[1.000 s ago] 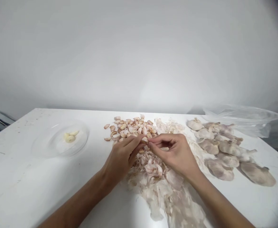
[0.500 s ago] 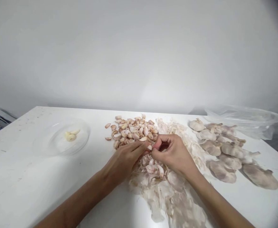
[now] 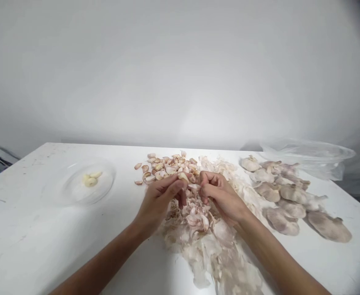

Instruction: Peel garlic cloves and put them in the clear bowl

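Observation:
Between the thumb and fingers of my left hand (image 3: 164, 194) is a garlic clove (image 3: 182, 177), pale on its visible side. My right hand (image 3: 218, 192) is closed just to the right, pinching a thin strip of garlic skin (image 3: 194, 187). Both hands hover over a heap of loose papery skins (image 3: 198, 221). Right behind them lies a pile of unpeeled cloves (image 3: 167, 166) with pinkish-brown skins. A few peeled cloves (image 3: 90, 180) rest in a clear dish (image 3: 72, 196) on the left.
Several whole garlic bulbs (image 3: 293, 194) lie on the right side of the white table (image 3: 130, 254). Behind them a clear plastic bag (image 3: 315, 155) sits at the far right edge. More skins (image 3: 244, 188) spread between the cloves and bulbs. A pale wall (image 3: 180, 73) stands behind the table.
My hands have moved slightly apart, and my left hand has turned so the clove shows at its fingertips. A strip of skin now shows at my right fingertips. The view has shifted slightly.

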{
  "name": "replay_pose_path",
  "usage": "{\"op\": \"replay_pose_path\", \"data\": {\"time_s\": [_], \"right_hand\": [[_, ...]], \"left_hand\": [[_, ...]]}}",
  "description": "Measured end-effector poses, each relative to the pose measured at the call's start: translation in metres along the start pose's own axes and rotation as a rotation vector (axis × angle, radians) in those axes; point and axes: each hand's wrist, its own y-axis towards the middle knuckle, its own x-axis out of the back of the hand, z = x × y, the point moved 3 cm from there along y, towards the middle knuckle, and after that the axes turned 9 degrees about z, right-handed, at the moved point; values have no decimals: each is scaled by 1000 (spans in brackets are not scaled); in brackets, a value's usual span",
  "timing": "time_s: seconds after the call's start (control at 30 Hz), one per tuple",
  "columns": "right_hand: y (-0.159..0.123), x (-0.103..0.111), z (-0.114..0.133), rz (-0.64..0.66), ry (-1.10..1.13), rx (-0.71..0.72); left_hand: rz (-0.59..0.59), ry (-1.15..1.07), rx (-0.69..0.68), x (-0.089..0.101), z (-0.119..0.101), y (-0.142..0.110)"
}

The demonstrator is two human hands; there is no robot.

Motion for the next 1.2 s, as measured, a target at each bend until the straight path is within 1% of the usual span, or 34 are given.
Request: {"op": "replay_pose_path", "data": {"time_s": [0.1,0.2,0.23,0.3,0.37,0.43,0.5,0.53,0.6,0.67,0.77,0.9,1.03,1.2], "right_hand": [[-3,-3,2,118,-147,-33],[-8,-7,7,219,-345,-34],[-9,-8,8,237,-410,-33],[-12,-9,10,272,-575,-35],[-12,-9,12,300,-745,-19],[-11,-8,14,300,-836,20],[-10,-7,18,252,-823,64],[-10,-6,20,212,-791,80],[-10,-3,23,127,-697,73],[-11,-1,24,85,-585,30],[-13,0,24,96,-491,-17],[-15,-1,24,119,-466,-18],[-15,-2,26,146,-436,-9],[-14,-5,23,157,-417,-14]], "left_hand": [[-81,-158,15,4,2,2],[-209,-246,11,11,2,3],[-249,-232,6,14,2,4],[-289,-148,-1,18,2,5],[-290,-51,-10,20,3,4],[-282,36,-19,20,5,3],[-279,138,-53,20,6,1],[-286,198,-92,20,6,0],[-304,338,-220,20,3,-3],[-301,477,-366,20,-2,-5],[-246,627,-525,17,-9,-7],[-171,745,-680,15,-15,-6],[-68,834,-756,16,-17,-6],[44,1010,-833,18,-13,-9]]}}
